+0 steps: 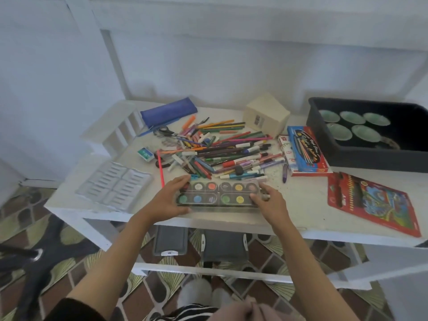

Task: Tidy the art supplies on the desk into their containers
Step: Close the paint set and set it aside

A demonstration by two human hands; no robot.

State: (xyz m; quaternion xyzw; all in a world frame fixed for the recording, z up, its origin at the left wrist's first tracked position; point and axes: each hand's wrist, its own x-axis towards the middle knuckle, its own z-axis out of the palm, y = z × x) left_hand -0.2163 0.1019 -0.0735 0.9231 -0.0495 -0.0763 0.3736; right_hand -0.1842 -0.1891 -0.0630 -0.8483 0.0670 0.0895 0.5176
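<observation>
- Watercolour palette (218, 193), a long rectangular case with a clear, glossy plastic lid over two rows of round paint pans, lies at the front edge of the white desk (301, 202).
- At its left end the left hand (170, 198) grips it, fingers curled round the corner; the right hand (269, 203) holds the right end the same way.
- Just behind it sprawls a heap of slim pens and pencils (222, 149).
- A ribbed white plastic tray (113, 186) sits to the left and a flat red cardboard box (372, 202) to the right.

a white desk (305, 205) stands against a pale wall (231, 66) on a brown-and-green fan-patterned floor (69, 242).
</observation>
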